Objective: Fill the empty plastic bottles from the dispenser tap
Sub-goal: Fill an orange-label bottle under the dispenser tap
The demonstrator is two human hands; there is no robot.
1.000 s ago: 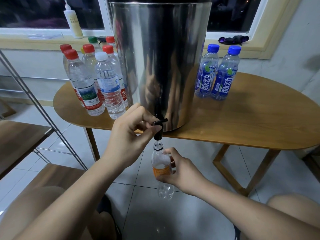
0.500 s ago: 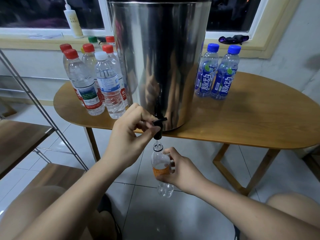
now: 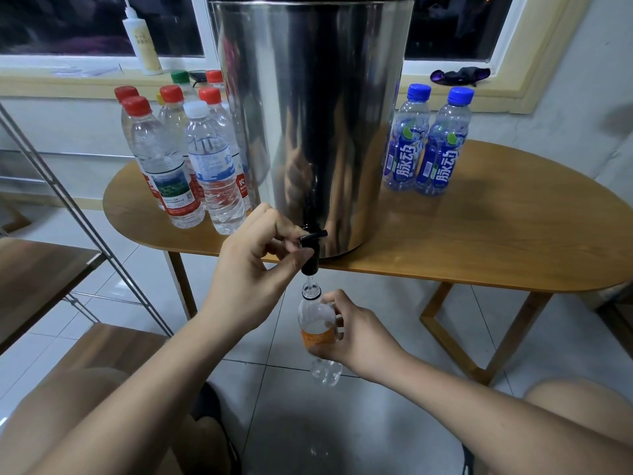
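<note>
Left hand (image 3: 250,269) pinches the black tap (image 3: 311,250) lever on the steel dispenser (image 3: 308,114), thumb below, fingers curled on top. Right hand (image 3: 356,337) grips the orange-label bottle (image 3: 317,332) round its middle, uncapped mouth directly under the spout, just below the table (image 3: 496,234) edge. Thin stream runs into the neck; fill level looks near the label top, hard to read through the plastic. Capped bottles (image 3: 181,159) cluster on the table left of the dispenser, two blue-cap bottles (image 3: 424,142) on its right.
</note>
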